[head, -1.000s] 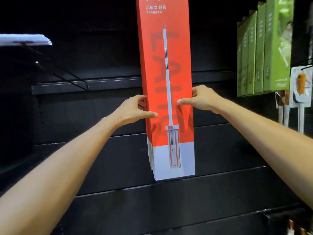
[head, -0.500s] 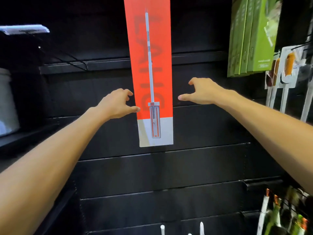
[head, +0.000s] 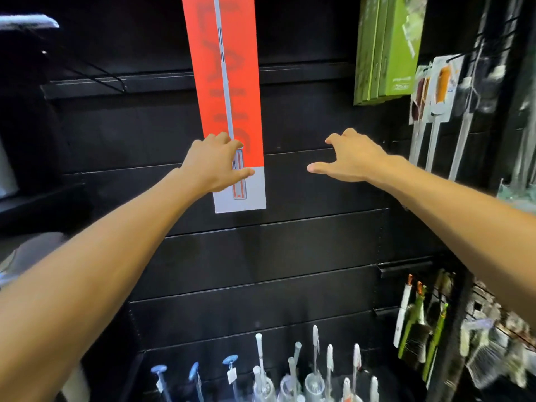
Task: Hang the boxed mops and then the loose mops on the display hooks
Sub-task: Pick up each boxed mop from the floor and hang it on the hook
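At the bottom of my view a row of loose mops (head: pixel 314 369) stands handle-up at the foot of the black wall (head: pixel 290 242), waiting their turn. Above them my two arms reach in. A second ago both hands clasped the sides of the red box (head: pixel 229 91); now my right hand (head: pixel 352 161) has let go and hangs apart from it, to its right, fingers spread and holding nothing. My left hand (head: pixel 216 163) lies against the box's lower left front, fingers loosely curled over the face and thumb out across the white band; whether that grip pinches the edge or only steadies it, I cannot tell. The box hangs upright against the wall with its top out of frame, so the hook itself is hidden, but a released right hand suggests to me that this boxed mop is seated and the next can be fetched. There is bare wall between the box and the green boxes (head: pixel 388 47) up on the right, with carded brushes (head: pixel 438 91) beyond them; the shelf edge (head: pixel 159 79) behind the box and a wire hook (head: pixel 95 71) jutting out at upper left are the things to keep knuckles clear of when drawing back.
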